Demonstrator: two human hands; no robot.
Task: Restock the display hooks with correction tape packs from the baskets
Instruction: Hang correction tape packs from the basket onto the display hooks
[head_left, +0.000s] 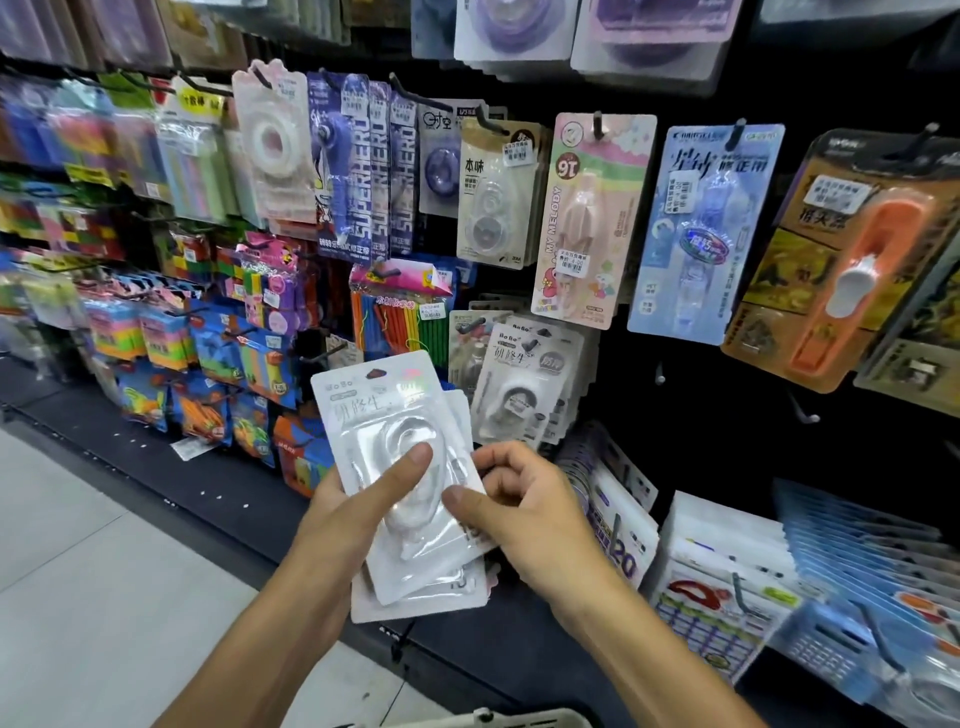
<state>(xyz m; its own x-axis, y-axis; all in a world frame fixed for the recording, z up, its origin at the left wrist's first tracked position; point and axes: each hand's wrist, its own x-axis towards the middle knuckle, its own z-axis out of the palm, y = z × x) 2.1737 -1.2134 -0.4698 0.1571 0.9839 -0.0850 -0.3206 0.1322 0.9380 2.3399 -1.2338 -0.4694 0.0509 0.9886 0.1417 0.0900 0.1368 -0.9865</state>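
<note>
The left hand (337, 512) holds a small fanned stack of white correction tape packs (410, 483) from beneath, its thumb pressed flat on the clear blister of the top pack. The right hand (524, 506) pinches that pack's right edge, thumb on the face and fingers curled behind. The packs stand nearly upright, long axis tilted a little to the left, with the hang hole (375, 373) at the top.

Matching packs (519, 384) already hang on a hook (470, 326) up and to the right of the stack, near the right hand. That hand is the nearer one to carry the top pack there, hole leading. A basket rim (488, 719) shows at the bottom edge.
</note>
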